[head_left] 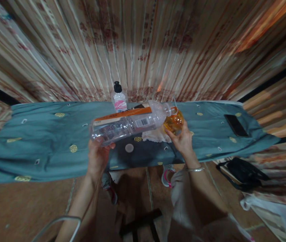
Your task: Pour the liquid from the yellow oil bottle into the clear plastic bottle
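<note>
My left hand (99, 153) grips the base of a large clear plastic bottle (125, 127) with an orange and white label. The bottle is tilted almost flat, its uncapped neck pointing right. At its mouth, my right hand (182, 136) is closed round a small clear container (173, 121) with amber liquid in it. A thin clear rim or handle rises at that container's top; its exact shape is hard to make out. Below the bottle's neck lies a white frilly cloth (156, 135) on the table. A whitish round cap (129, 148) rests near the front edge.
Behind the large bottle stands a clear bottle with a black flip top (119, 99). A dark phone (235, 125) lies on the right of the teal tablecloth (49, 134). Curtains (138, 50) hang behind. A black bag (244, 173) and a stool (141, 222) are on the floor.
</note>
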Tool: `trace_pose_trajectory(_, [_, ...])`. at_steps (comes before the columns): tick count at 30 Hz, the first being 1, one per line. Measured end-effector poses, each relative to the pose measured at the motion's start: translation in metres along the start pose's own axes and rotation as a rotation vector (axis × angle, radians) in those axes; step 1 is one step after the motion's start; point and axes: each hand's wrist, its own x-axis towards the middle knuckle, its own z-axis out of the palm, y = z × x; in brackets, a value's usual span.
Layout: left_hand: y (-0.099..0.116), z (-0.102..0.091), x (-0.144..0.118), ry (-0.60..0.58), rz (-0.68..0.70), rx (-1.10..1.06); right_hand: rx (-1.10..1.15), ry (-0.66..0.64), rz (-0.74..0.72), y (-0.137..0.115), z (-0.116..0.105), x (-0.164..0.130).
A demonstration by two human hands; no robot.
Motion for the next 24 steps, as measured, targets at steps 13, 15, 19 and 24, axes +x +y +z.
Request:
trace_pose_trajectory(13, [0.0045,0.0013,0.0002,-0.045,0.032,0.047,0.010,-0.007,0.000,0.0004,0.0004,-0.0013])
trace_pose_trajectory(15, [0.0044,0.0013,0.0005,-0.016,0.034,0.052,0.013,-0.004,-0.003,0.0001,0.0005,-0.0010])
trace_pose_trajectory(19, [0.0048,-0.0009,0.0014,-0.036,0.027,0.055,0.024,-0.008,-0.001,-0.0006,0.0003,-0.0007])
trace_pose_trajectory(24, [0.0060,-0.0021,0.0015,-0.009,0.014,0.048,0.023,-0.020,0.010,-0.0020,-0.0004,-0.0009])
